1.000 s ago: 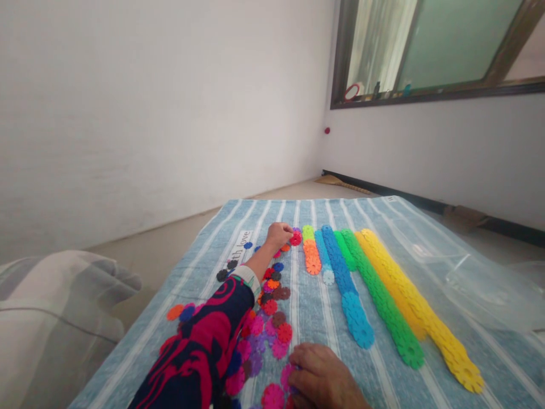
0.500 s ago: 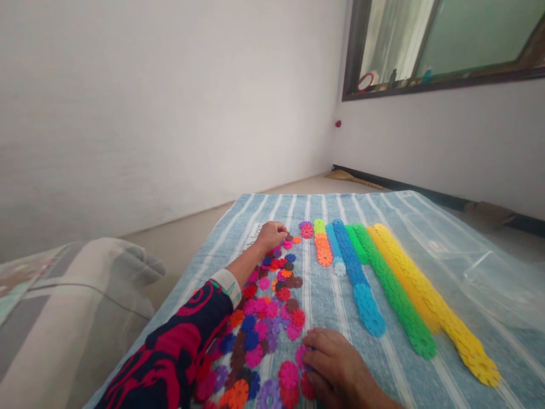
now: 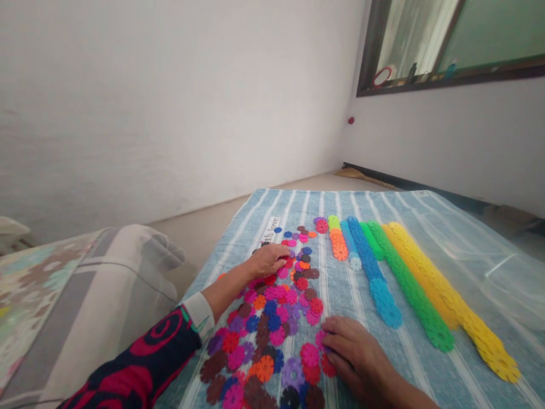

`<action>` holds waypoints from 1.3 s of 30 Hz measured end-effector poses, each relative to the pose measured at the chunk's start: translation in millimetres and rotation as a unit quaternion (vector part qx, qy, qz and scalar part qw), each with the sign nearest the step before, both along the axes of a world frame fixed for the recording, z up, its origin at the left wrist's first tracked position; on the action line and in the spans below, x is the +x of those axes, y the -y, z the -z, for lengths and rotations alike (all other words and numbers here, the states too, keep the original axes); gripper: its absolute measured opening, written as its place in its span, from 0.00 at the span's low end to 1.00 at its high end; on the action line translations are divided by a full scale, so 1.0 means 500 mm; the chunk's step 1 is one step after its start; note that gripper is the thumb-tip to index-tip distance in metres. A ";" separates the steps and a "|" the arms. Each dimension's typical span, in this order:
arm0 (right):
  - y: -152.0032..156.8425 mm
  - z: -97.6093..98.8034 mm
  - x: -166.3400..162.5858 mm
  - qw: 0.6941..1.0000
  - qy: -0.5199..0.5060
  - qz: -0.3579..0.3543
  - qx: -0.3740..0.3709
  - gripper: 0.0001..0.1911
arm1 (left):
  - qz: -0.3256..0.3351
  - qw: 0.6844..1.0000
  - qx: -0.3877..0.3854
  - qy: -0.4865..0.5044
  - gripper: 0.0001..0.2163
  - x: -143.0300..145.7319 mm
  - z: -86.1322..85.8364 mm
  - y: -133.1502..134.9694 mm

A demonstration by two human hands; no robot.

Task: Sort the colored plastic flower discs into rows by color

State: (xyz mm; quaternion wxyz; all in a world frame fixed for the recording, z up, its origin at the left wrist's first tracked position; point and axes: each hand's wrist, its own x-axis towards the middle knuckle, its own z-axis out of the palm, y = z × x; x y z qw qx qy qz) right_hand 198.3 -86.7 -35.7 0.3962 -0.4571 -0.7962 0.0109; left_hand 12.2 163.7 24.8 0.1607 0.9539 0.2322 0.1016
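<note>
Flower-shaped plastic discs (image 3: 293, 372) in pink, red, purple, navy, brown and orange lie loosely in a long pile along the middle of the cloth. My left hand (image 3: 266, 260) is over the far part of this pile. Its thumb and index finger are a little apart, close to a red disc (image 3: 289, 263), with no disc seen in their grip. At the pile's near right side rests my right hand (image 3: 361, 355), fingers curled down. A magenta disc (image 3: 320, 339) and a red disc (image 3: 328, 366) stick out beside its fingers. Whatever lies under those fingertips is hidden.
Overlapping disc rows run to the right: yellow (image 3: 451, 304), green (image 3: 413, 298), blue (image 3: 366, 244) and orange with lime (image 3: 339, 244). A clear plastic box (image 3: 498, 267) stands beyond them on the striped cloth (image 3: 289, 204). Grey-striped fabric (image 3: 128, 278) lies at left.
My left hand has drawn back toward me from the far end of the pile, and its fingers have parted slightly. My right hand stays by the same discs. The view has shifted left.
</note>
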 end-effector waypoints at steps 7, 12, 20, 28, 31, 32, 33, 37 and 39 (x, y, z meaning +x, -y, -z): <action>0.003 -0.008 -0.004 1.000 0.009 0.006 0.008 0.12 | 0.011 0.996 0.087 -0.024 0.15 -0.072 0.015 0.038; 0.006 0.001 0.000 1.000 0.012 0.012 0.001 0.11 | 0.002 0.992 0.124 -0.015 0.14 -0.117 0.027 0.066; 0.011 0.005 0.000 1.000 0.016 0.020 -0.006 0.12 | 0.026 0.987 0.157 0.030 0.14 -0.162 0.046 0.120; 0.017 -0.002 -0.002 0.999 0.021 0.028 -0.035 0.12 | 0.035 0.990 0.125 0.049 0.14 -0.181 0.042 0.172; 0.018 -0.003 -0.002 0.999 0.022 0.030 -0.037 0.12 | 0.039 0.989 0.133 0.054 0.14 -0.184 0.056 0.184; 0.018 -0.004 -0.003 0.999 0.022 0.030 -0.037 0.12 | 0.039 0.988 0.138 0.061 0.14 -0.184 0.063 0.188; 0.018 -0.005 -0.003 0.999 0.021 0.030 -0.037 0.13 | 0.039 0.986 0.145 0.070 0.14 -0.182 0.070 0.191; 0.017 -0.010 -0.004 0.999 0.023 0.028 -0.039 0.13 | 0.035 0.982 0.159 0.093 0.14 -0.169 0.090 0.208; 0.016 -0.011 -0.004 0.998 0.024 0.029 -0.041 0.13 | 0.028 0.983 0.157 0.094 0.13 -0.157 0.085 0.219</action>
